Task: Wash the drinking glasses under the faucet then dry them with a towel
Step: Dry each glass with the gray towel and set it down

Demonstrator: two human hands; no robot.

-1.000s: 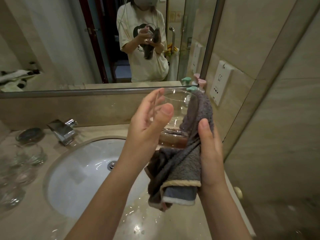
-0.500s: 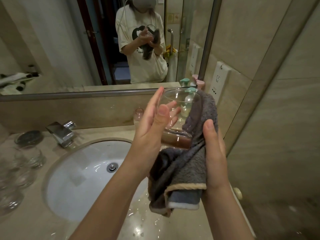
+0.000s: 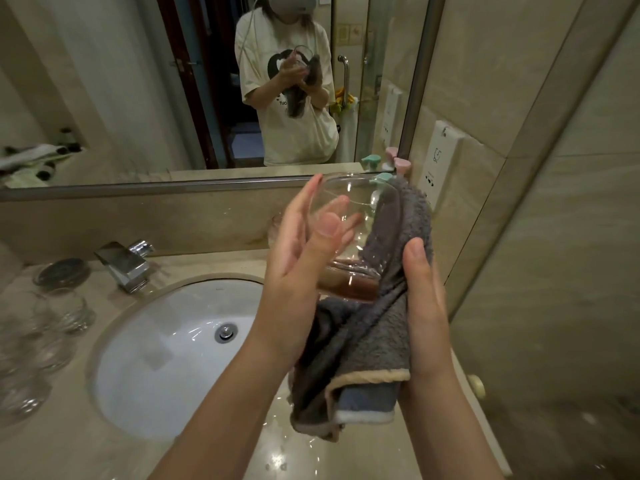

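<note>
A clear drinking glass (image 3: 360,237) with a thick brownish base is held up over the counter, to the right of the sink, tilted with its mouth toward the mirror. My left hand (image 3: 298,268) holds it, thumb on the near side and fingers showing through the glass on the far side. My right hand (image 3: 422,306) grips a grey towel (image 3: 367,341) and presses it against the glass's right side. The towel's lower end hangs folded, with a cream and white trim. The mirror reflects the same pose.
The chrome faucet (image 3: 124,265) stands behind the white sink basin (image 3: 166,358). Several clear glasses (image 3: 69,310) and a small dark dish (image 3: 62,271) sit on the left counter. Pump bottles (image 3: 398,164) and another glass (image 3: 275,230) stand by the mirror; a wall socket (image 3: 440,168) is right.
My left fingers have slid further round the far side of the glass, turning it slightly. My right hand stays with the towel on the glass's right side.
</note>
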